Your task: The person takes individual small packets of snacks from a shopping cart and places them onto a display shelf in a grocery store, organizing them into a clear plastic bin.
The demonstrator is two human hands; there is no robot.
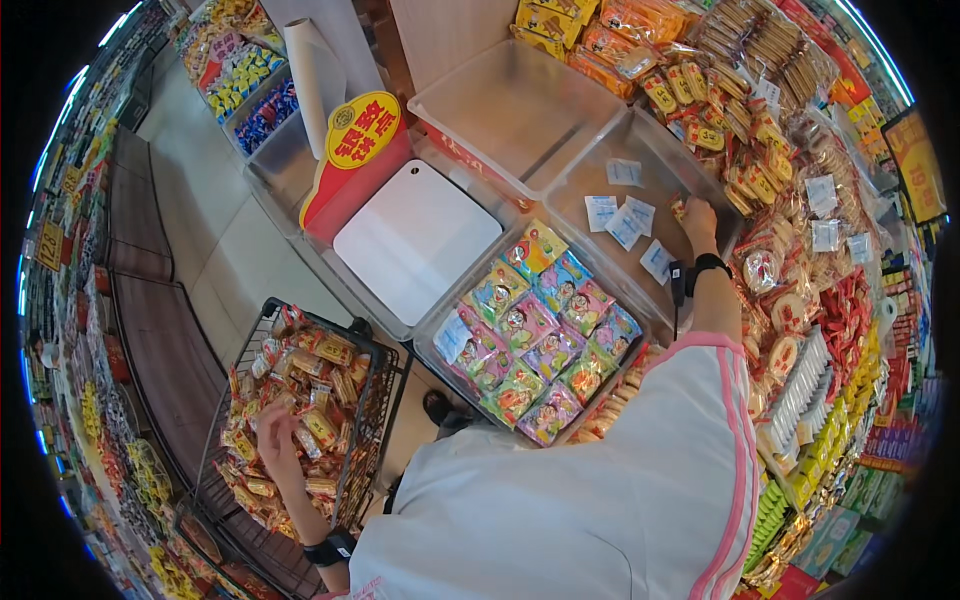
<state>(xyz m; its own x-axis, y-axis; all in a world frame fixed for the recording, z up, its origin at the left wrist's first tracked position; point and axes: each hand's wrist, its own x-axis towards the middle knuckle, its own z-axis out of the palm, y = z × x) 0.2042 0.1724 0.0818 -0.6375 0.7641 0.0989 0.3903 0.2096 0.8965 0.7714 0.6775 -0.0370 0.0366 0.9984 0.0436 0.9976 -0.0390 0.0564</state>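
My right hand (699,220) reaches into a clear plastic bin (556,196) at the right, its fingers closed on a small wrapped snack (678,208). Several white desiccant packets (624,226) lie on that bin's floor. My left hand (279,433) is over a wire shopping cart (373,390) heaped with individually wrapped snacks (319,427); its fingers are slightly curled and apart, and nothing shows in them. Whether it touches the snacks I cannot tell. Both wrists wear black bands.
Colourful snack packets (529,319) fill a bin before me. Beside it, a white board (418,240) lies in another bin, near a red and yellow sign (364,131). A plastic bag roll (306,82) stands behind. Wrapped crackers (757,165) are piled along the right.
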